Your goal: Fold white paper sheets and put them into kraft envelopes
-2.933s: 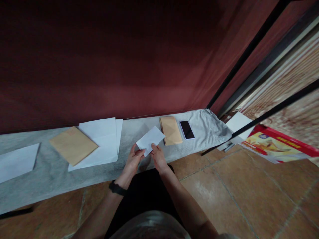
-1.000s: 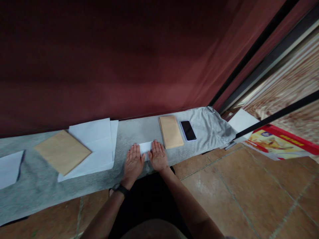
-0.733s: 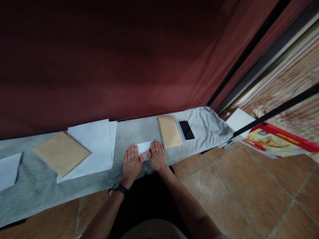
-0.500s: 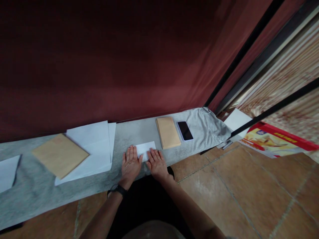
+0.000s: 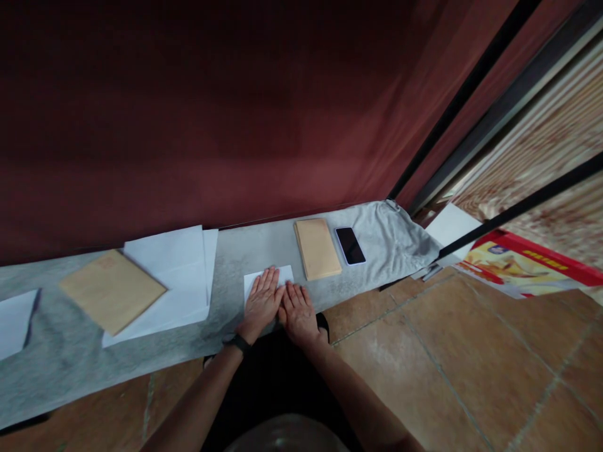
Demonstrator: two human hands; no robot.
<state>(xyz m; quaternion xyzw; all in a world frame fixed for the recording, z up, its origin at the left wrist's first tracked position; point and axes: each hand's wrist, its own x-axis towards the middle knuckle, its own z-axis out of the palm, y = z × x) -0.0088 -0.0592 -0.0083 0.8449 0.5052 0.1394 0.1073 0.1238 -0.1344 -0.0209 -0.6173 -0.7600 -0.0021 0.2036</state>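
A small white sheet of paper, seemingly folded [image 5: 249, 282], lies on the grey cloth near the front edge. My left hand [image 5: 262, 303] rests flat on it, fingers stretched out, covering most of its middle. Beside it my right hand [image 5: 298, 312] lies flat at the paper's right edge, fingers extended, the two hands touching or nearly so. To the right of the paper is a stack of brown envelopes [image 5: 318, 249]. A phone [image 5: 350, 245] with a dark screen lies just beyond that stack.
The grey cloth [image 5: 235, 257] covers a long narrow bench against a dark red wall. At left, a brown envelope [image 5: 113, 292] overlaps larger white sheets [image 5: 176, 257]; another white sheet [image 5: 16, 320] sits farther left. A red and yellow box [image 5: 522, 263] stands on the tiled floor at right.
My left hand has slid right across the paper, toward my right hand, uncovering the paper's left end. My right hand has barely moved.
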